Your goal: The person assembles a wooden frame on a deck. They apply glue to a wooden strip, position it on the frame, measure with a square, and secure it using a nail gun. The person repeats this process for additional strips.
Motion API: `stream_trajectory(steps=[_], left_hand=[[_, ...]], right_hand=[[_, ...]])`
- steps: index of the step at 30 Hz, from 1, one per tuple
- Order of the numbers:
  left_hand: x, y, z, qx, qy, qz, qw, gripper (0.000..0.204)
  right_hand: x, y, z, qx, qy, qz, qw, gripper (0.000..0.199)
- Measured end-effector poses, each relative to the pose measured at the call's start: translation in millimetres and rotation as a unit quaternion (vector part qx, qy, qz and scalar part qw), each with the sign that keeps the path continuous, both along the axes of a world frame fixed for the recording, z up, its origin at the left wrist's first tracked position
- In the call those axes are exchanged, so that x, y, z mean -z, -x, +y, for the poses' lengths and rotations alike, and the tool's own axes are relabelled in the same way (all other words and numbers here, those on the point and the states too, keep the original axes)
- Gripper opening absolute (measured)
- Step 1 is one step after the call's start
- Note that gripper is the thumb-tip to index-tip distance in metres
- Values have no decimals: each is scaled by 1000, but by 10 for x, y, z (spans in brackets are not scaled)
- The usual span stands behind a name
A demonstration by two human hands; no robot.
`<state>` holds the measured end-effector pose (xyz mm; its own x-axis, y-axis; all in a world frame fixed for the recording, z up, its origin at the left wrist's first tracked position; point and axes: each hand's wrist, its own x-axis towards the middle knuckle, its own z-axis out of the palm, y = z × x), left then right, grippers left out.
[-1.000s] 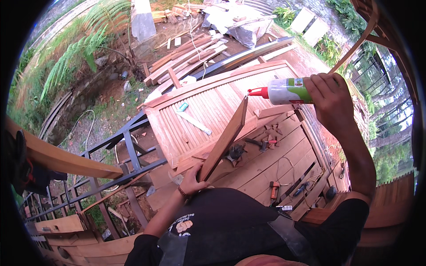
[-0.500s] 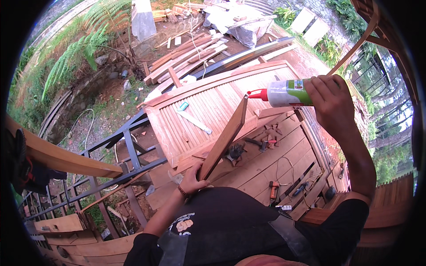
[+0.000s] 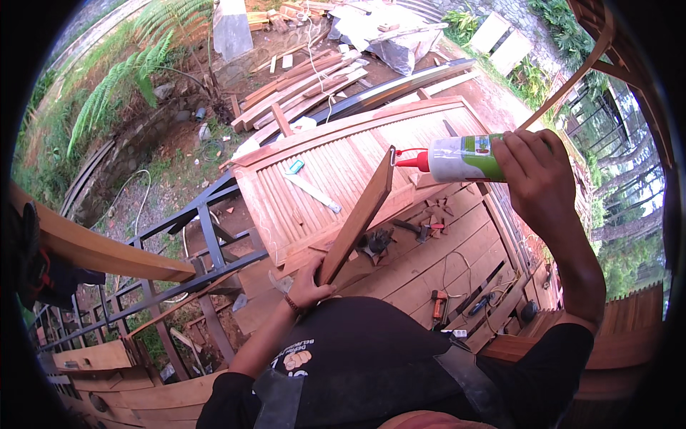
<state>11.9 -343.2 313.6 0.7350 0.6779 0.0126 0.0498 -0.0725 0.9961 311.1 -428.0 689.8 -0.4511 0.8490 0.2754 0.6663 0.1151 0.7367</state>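
My left hand (image 3: 306,280) grips the lower end of a long narrow wooden board (image 3: 359,217), held up at a slant over the workbench. My right hand (image 3: 537,175) holds a white and green glue bottle (image 3: 461,157) sideways, its red nozzle touching the board's upper end. Below lies a large slatted wooden door panel (image 3: 336,171) flat on the bench.
On the plank bench (image 3: 429,264) lie a hammer (image 3: 421,229), a small power tool (image 3: 375,242), cables and other hand tools. A ruler (image 3: 314,191) rests on the slatted panel. A dark metal frame (image 3: 200,236) stands at left. Stacked timber (image 3: 307,79) lies beyond.
The glue bottle's nozzle has come down to the left and now meets the top end of the board. The board and left hand have hardly moved.
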Motion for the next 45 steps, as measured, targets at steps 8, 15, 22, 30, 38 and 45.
stream_trajectory(steps=[8,15,22,30,38,45], left_hand=[[-6,-7,8,-14,-8,-3,1000,70],[-4,-50,23,-19,-20,-14,1000,73],[-103,-26,47,-77,12,-20,997,73],[-684,-68,1344,-353,39,-144,924,55],[-969,-17,1843,-461,222,-338,790,33],[-801,-100,1820,-442,322,-343,764,38]], right_hand=[[7,115,-31,1,13,-9,1000,31],[45,141,-79,8,19,-8,1000,31],[267,175,-147,0,21,74,997,36],[1152,177,-386,51,-32,345,937,56],[1256,282,-461,15,11,284,959,49],[1278,261,-540,9,22,280,960,47]])
